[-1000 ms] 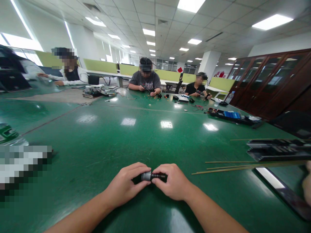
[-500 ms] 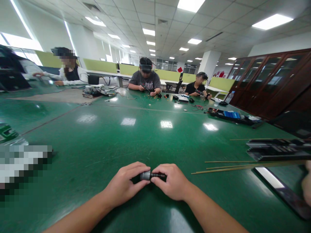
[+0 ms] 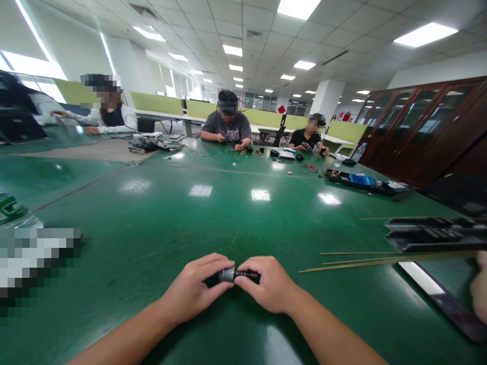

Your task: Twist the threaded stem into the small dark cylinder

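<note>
head view has us holding a grey-and-black part (image 3: 228,274) by both ends, toward the near edge of the green table (image 3: 190,223). our left hand (image 3: 194,285) pinches the grey end (image 3: 225,276), our right hand (image 3: 272,285) the ribbed dark end (image 3: 249,275). looks like the ends meet already, but we can't tell how firmly. both hands are on it, so midway, we'd guess.

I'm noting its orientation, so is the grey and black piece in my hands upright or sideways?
Sideways: the grey end is in your left hand, the thin dark shaft in your right hand.
</note>
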Available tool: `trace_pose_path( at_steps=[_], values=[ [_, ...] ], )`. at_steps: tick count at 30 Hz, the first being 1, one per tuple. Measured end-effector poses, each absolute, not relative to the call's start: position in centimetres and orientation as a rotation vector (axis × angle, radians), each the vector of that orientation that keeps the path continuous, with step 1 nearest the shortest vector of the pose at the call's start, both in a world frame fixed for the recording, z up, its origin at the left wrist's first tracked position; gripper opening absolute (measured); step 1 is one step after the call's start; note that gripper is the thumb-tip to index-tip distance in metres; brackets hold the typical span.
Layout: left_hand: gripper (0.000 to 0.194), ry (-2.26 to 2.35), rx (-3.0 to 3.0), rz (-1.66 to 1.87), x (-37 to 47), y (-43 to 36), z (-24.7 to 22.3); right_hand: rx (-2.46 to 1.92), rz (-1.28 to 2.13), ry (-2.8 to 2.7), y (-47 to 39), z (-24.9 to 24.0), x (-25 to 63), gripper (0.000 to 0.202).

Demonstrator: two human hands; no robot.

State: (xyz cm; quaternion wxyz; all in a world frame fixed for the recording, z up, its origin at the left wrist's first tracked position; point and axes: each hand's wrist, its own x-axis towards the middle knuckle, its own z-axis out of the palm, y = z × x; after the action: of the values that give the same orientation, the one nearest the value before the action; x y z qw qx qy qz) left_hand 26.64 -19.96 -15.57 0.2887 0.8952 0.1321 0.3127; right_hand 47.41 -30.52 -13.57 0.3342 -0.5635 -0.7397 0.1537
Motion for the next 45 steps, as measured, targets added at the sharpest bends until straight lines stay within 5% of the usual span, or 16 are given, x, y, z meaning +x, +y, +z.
trace_pose_path(
  at_steps=[45],
  values=[
    [0.03,0.347,2.448,0.91,26.28,-19.72,-15.4,-1.478,0.345,-1.904,-30.64,-13.63,47.47,0.01]
  ],
)
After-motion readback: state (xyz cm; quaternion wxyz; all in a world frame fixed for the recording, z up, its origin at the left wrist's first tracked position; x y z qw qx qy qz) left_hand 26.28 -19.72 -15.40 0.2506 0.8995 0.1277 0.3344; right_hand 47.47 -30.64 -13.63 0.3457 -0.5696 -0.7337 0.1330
